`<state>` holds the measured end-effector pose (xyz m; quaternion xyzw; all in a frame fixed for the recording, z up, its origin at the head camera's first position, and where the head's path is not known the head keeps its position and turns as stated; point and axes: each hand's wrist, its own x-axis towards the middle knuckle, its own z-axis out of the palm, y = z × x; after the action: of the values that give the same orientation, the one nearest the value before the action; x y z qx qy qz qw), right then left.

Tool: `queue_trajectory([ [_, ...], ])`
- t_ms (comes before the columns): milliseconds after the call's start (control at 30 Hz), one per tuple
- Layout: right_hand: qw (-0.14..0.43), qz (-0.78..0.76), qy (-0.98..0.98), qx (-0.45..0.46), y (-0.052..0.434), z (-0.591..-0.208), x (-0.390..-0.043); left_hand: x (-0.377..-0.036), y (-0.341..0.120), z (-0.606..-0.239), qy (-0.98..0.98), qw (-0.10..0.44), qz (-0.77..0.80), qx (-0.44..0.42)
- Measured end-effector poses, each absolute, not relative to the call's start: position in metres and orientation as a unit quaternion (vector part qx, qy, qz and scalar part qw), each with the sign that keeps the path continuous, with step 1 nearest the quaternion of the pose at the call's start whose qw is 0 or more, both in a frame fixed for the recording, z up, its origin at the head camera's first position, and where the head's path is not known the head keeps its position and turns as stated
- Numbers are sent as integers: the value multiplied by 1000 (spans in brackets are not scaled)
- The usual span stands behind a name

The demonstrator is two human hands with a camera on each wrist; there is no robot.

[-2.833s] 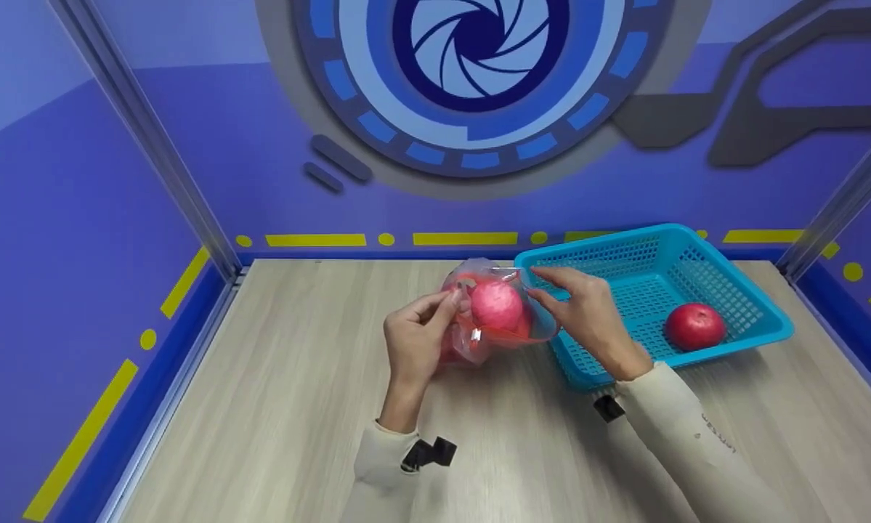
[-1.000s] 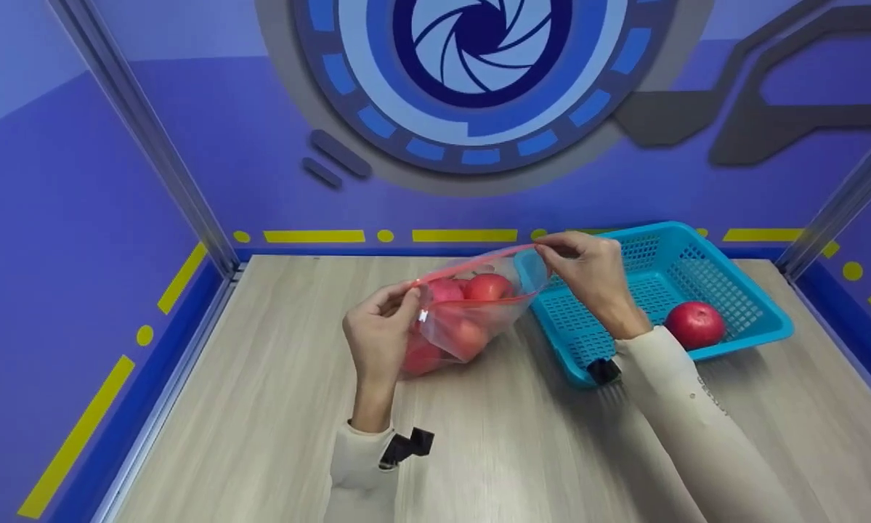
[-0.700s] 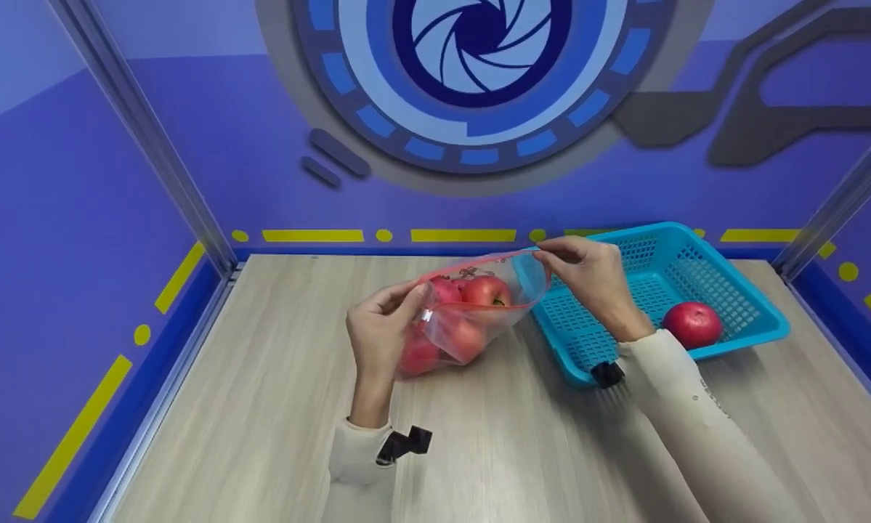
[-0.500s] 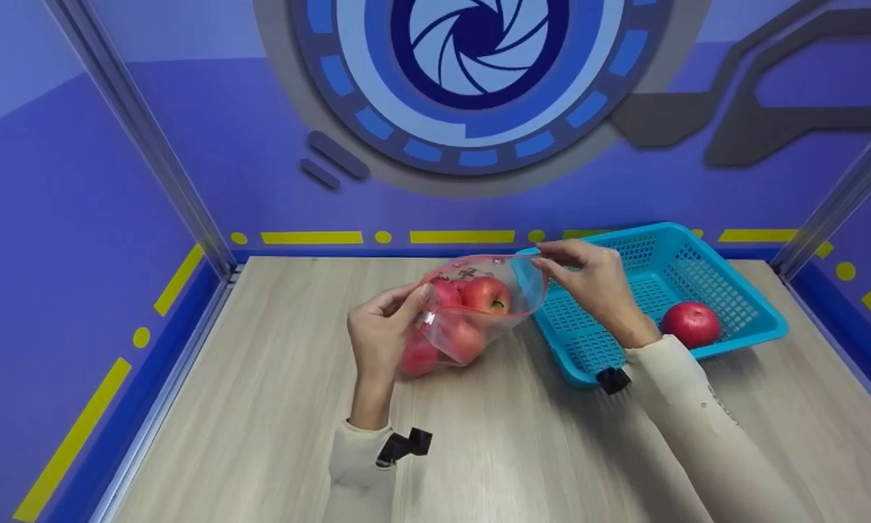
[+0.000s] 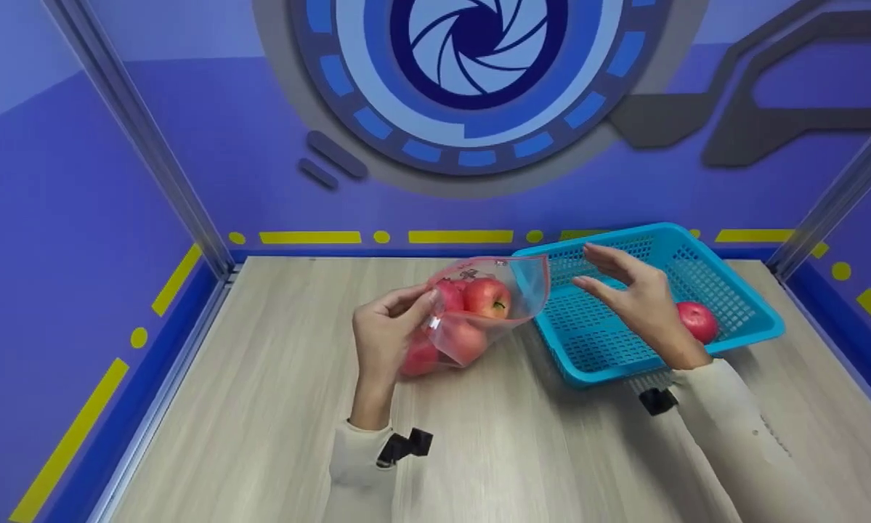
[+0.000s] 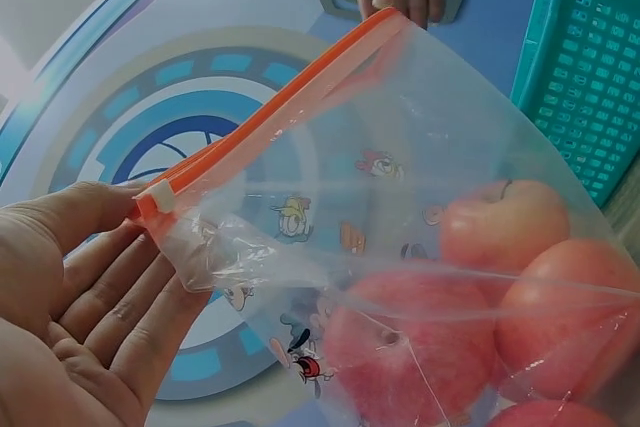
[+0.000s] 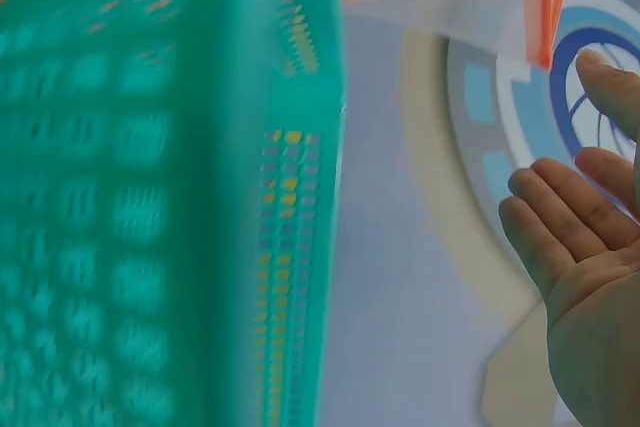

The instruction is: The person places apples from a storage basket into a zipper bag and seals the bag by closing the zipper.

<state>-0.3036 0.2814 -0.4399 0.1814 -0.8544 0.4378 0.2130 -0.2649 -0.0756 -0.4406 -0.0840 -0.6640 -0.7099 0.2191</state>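
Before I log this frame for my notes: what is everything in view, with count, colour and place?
zip bag: one, clear with an orange strip, on the table left of the basket, mouth open
apples in the bag: at least three, red
apple in the basket: one, red, partly behind the right hand
basket: one, turquoise, right rear of the table
table: one, pale wood grain
left hand: pinches the bag's left corner
right hand: open, over the basket, off the bag
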Motion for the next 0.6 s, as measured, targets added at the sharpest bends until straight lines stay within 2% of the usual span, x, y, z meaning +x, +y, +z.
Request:
queue_trajectory([
  [133,215,427,-864,161,300,-445,-299,-265,-74,-441,-658,217,-715,-94],
  [600,159,385,-907,67,356,-459,-289,-259,-76,-435,-669,179,-711,-121],
])
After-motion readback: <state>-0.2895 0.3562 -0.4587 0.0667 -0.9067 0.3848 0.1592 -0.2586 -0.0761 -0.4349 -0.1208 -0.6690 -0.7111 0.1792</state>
